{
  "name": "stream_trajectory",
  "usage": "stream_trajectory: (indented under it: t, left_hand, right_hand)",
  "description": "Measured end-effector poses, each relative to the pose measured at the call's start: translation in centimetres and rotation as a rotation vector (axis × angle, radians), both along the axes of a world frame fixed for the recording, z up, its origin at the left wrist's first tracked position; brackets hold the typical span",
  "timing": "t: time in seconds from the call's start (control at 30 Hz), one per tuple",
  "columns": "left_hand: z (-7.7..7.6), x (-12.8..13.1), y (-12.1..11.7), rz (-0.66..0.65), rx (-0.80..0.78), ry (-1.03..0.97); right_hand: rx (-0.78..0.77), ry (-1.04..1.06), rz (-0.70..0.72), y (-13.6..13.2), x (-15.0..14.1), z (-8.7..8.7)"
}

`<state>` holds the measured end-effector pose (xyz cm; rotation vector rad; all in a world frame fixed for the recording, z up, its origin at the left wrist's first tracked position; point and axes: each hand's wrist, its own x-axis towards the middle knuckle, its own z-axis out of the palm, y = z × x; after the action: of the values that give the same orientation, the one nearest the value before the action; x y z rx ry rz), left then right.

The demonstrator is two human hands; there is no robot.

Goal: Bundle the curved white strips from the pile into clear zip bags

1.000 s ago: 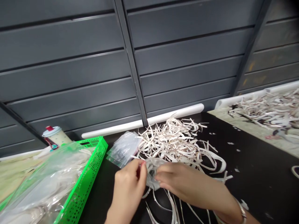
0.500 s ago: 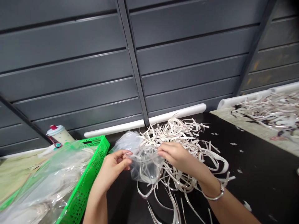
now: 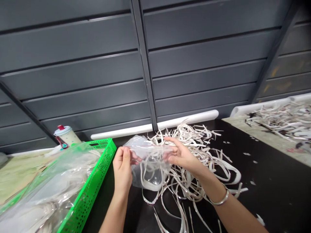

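Between my two hands hangs a small clear plastic bag [image 3: 149, 168] with curled white strips inside it. My left hand [image 3: 122, 168] pinches the bag's upper left edge with fingers closed. My right hand [image 3: 179, 155] grips the upper right edge, thumb pressed against the plastic. Just behind and under the bag lies a heap of white strips [image 3: 194, 152] on the black table [image 3: 267, 191]. A few strips trail down below the bag toward me.
A green perforated basket [image 3: 94, 181] at the left holds large clear bags. Behind it stands a bottle with a red cap [image 3: 64, 134]. More clear bags [image 3: 136, 142] lie beside the heap. Another strip pile [image 3: 284, 121] lies at the far right. Grey slatted panels rise behind.
My hands rose from the table with the bag and drew apart, stretching its top edge between them. The view has tilted slightly downward and left.
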<state>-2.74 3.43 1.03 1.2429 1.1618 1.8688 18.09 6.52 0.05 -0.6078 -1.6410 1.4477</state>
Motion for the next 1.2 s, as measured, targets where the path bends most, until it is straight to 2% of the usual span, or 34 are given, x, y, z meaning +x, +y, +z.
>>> stream_trajectory:
  t: [0.07,0.13,0.2,0.3,0.47,0.7,0.9,0.97,1.03,1.2]
  left_hand:
    - [0.4,-0.2,-0.1,0.058,0.024,-0.079]
    - [0.6,-0.5,0.0,0.104,0.067,-0.146]
    - [0.8,-0.7,0.0,0.139,0.117,-0.192]
    - [0.8,-0.7,0.1,0.181,0.157,-0.221]
    - [0.8,-0.6,0.2,0.242,0.211,-0.242]
    - [0.5,-1.6,0.9,0.235,0.137,-0.337]
    - [-0.4,-3.3,2.0,0.556,0.308,-0.032]
    - [-0.6,-3.3,2.1,0.540,0.295,-0.025]
    - [-0.8,-2.8,2.2,0.470,0.268,-0.078]
    - [-2.1,-0.7,2.4,0.299,0.160,-0.127]
  right_hand:
    - [0.013,-0.204,0.102,0.3,0.0,-0.1]
    - [0.095,-0.400,0.158,0.5,-0.1,-0.4]
    - [0.189,-0.525,0.163,0.7,-0.4,-1.0]
    - [0.275,-0.637,0.083,1.0,-1.1,-2.2]
    - [0.272,-0.673,0.074,1.1,-2.2,-3.4]
    - [0.390,-0.671,0.018,0.8,-2.7,-3.0]
    - [0.541,-0.737,0.046,0.3,-0.7,-1.0]
    - [0.528,-0.759,0.082,0.3,-0.1,-0.5]
    - [0.448,-0.753,0.075,0.5,0.4,-0.4]
    - [0.147,-0.495,-0.131,1.7,0.5,-1.5]
